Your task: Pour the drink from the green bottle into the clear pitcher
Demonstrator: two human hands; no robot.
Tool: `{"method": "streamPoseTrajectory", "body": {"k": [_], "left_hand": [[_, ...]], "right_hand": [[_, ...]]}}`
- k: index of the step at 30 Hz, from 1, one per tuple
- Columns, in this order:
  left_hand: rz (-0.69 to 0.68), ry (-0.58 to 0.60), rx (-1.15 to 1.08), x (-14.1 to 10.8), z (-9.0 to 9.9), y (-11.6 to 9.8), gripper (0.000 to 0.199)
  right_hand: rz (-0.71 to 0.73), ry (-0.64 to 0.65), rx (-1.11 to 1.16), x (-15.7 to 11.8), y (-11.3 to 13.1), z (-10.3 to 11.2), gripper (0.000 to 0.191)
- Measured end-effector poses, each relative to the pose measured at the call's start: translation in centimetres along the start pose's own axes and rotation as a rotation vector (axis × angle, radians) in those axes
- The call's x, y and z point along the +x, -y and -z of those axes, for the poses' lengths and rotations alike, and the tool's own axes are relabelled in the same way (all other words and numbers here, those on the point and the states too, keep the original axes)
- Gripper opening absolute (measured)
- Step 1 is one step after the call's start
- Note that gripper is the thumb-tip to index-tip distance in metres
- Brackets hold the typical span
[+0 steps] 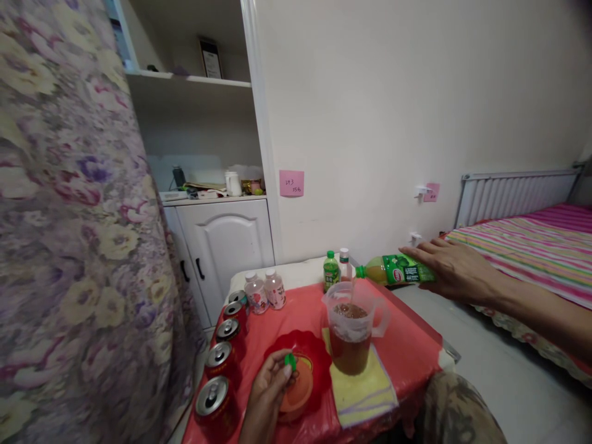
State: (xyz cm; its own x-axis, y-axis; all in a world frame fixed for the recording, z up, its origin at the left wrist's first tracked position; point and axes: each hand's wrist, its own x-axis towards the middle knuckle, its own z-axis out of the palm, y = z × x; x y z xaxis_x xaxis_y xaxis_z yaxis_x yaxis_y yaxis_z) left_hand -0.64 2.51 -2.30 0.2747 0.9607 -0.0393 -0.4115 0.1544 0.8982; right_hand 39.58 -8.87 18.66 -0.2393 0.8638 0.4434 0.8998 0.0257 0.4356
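My right hand [444,266] grips a green-labelled drink bottle [393,269], tipped on its side with its open mouth over a clear plastic pitcher [349,339]. A thin stream runs from the bottle into the pitcher, which holds brown liquid with foam on top. The pitcher stands on a folded yellow cloth [363,394]. Between the thumb and fingers of my left hand [271,385] is a green bottle cap [290,361]. That hand is over a red scalloped dish [319,370], with an orange-red round piece in it.
Several drink cans [215,394] line the table's left edge. Two clear bottles with white caps [266,290] stand behind them. At the back are a green-capped bottle [330,271] and a white-capped bottle [345,265]. A bed [531,246] is at right, a floral curtain [83,216] at left.
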Motion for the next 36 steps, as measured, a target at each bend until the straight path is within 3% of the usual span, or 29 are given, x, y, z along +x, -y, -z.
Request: {"method": "streamPoseTrajectory", "body": {"k": [18,36], "left_hand": [[-0.009,0.019,-0.002,0.26,0.21,0.33,0.044],[0.012,0.031,-0.004,0.39,0.62,0.44,0.046]], "right_hand": [[0.027,-0.078,-0.023,0.28,0.2,0.66,0.048],[0.039,-0.044,-0.019,0.77,0.5,0.76,0.042]]}}
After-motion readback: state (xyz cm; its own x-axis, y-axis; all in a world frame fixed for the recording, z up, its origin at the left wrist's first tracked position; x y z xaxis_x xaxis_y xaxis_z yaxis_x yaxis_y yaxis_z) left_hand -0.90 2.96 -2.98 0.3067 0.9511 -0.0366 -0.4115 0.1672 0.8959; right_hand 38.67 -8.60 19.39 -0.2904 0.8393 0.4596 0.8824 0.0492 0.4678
